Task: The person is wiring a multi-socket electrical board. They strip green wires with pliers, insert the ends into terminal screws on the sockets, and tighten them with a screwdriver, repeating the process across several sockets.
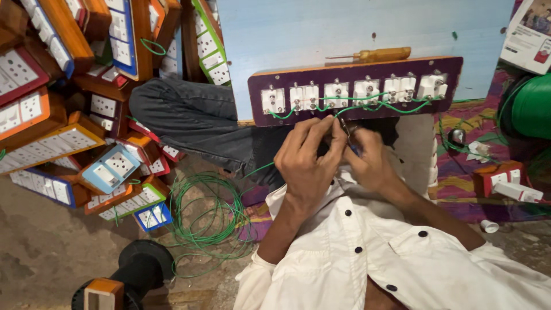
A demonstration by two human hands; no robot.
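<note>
Nearest the lens was the white shirt (402, 264) with dark buttons, filling the lower right. Just above it the two hands met under a dark purple switch board (356, 72), a long panel with a wooden edge, propped on its side against a pale blue panel (344, 28). Its back showed a row of white switch modules joined by looping green wire (367, 107).

The left hand (307, 158) was curled, fingers pinched together on the wire's end just below the board's lower edge. The right hand (370, 161) was closed too, its fingertips touching those of the left around a small metal tool (346, 127); what kind of tool could not be told. A strand of the same green wire ran down-left from between the hands.

A yellow-handled screwdriver (373, 55) lay along the board's top edge. At the top right corner sat a white printed package (529, 34) with red marks, tilted, and beneath it a green roll (534, 106). A small red and white box (505, 181) rested on the patterned mat at right.

To the left, a leg in dark grey trousers (189, 117) stretched out. Beyond it were heaped finished boards (63, 126) in orange, blue, red and green frames, their white faces turned every way. A loose coil of green wire (206, 221) lay on the floor beside them.
</note>
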